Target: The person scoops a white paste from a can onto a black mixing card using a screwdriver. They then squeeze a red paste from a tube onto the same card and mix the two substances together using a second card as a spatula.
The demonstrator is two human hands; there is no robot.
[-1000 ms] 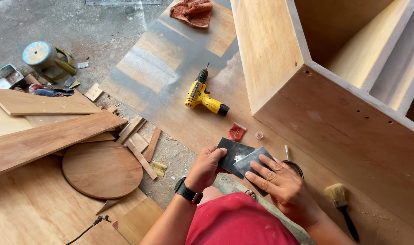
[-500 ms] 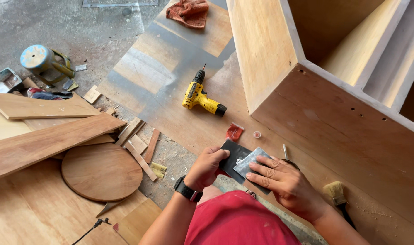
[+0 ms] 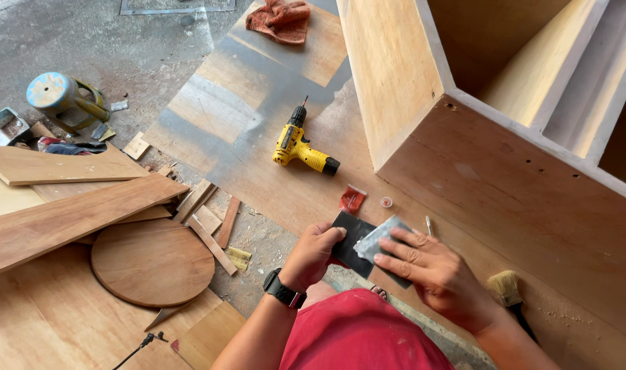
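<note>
Black sandpaper point(image 3: 350, 245), a folded sheet with its pale grey side point(image 3: 381, 240) turned up, sits low in the view at about 6 o'clock, held between both hands above a red-clothed lap. The left hand point(image 3: 311, 255), a black watch point(image 3: 283, 289) on its wrist, is closed on the sheet's left edge, thumb on top. The right hand point(image 3: 433, 273) lies over the sheet from the 3 o'clock side, fingers point(image 3: 400, 248) nearly straight and pressed flat on the grey face, not curled round it. A yellow drill point(image 3: 298, 146) lies on the plywood at 12 o'clock from the hands, well apart. A round board point(image 3: 152, 262) is at 9 o'clock, a brush point(image 3: 506, 289) just beside the right forearm at 3 o'clock, and a big plywood cabinet point(image 3: 505, 185) at 2 o'clock.
</note>
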